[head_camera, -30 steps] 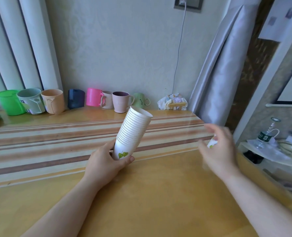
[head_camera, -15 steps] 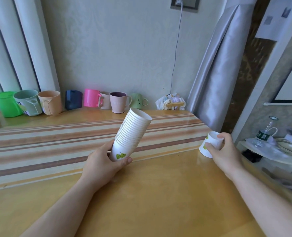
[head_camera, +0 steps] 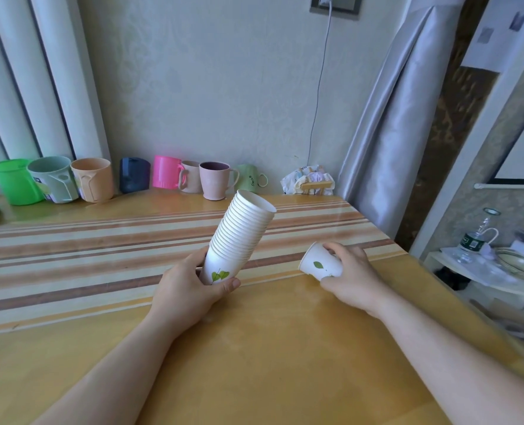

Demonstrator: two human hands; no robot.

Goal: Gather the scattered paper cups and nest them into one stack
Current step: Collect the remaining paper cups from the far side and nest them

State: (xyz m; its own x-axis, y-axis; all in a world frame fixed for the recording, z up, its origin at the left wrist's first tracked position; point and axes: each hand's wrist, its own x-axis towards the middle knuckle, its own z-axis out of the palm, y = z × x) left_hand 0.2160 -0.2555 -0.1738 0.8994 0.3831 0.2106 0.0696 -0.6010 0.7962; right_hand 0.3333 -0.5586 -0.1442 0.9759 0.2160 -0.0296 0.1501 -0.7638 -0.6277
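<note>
My left hand (head_camera: 190,289) grips the bottom of a tall stack of white paper cups (head_camera: 239,234) with a green leaf print. The stack tilts up and to the right, its open mouth facing away. My right hand (head_camera: 351,277) holds a single white paper cup (head_camera: 317,263) with a green leaf on it. That cup lies sideways, its narrow base pointing left toward the stack. A gap of about a hand's width separates the single cup from the stack. Both are held above the wooden table (head_camera: 270,348).
A row of coloured plastic mugs (head_camera: 95,179) lines the wall at the back. A crumpled packet (head_camera: 310,182) lies at the back right corner. A striped runner (head_camera: 70,250) crosses the table. The table's right edge is near a grey curtain (head_camera: 386,133) and a cluttered shelf (head_camera: 494,259).
My right hand reached to the table's right edge, closed on the single cup, and brought it left toward the stack. The left hand and stack stayed nearly still.
</note>
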